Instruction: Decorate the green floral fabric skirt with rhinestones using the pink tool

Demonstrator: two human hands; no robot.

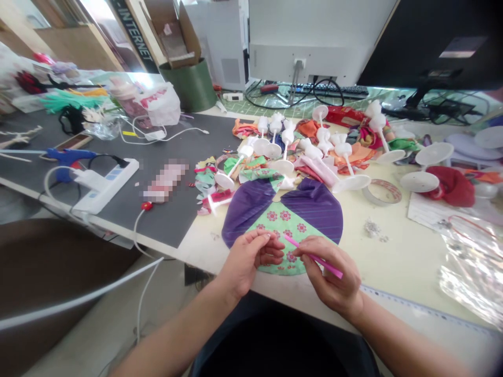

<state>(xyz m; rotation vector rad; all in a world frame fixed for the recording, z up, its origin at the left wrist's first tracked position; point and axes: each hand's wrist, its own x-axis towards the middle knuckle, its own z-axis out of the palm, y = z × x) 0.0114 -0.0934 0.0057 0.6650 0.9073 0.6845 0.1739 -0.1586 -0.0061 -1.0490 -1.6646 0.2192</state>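
Observation:
My right hand [330, 269] is closed around a thin pink stick [314, 256], whose tip points up and left toward my other hand. My left hand [253, 256] has its fingers curled, thumb and forefinger pressed together; whatever they may pinch is too small to make out. Both hands are over the near part of a round cloth piece, with a green flowered panel [285, 222] between two purple sections [324, 209]. At its far edge lie small cloth figures with white stands [352, 183].
A roll of tape [382, 192] and small clear bits [373, 228] lie right of the cloth. On the left are a power strip [108, 186], a blue glue gun [68, 159] and cables. Monitors [314, 42] stand behind; a clear plastic bag [471, 272] is far right.

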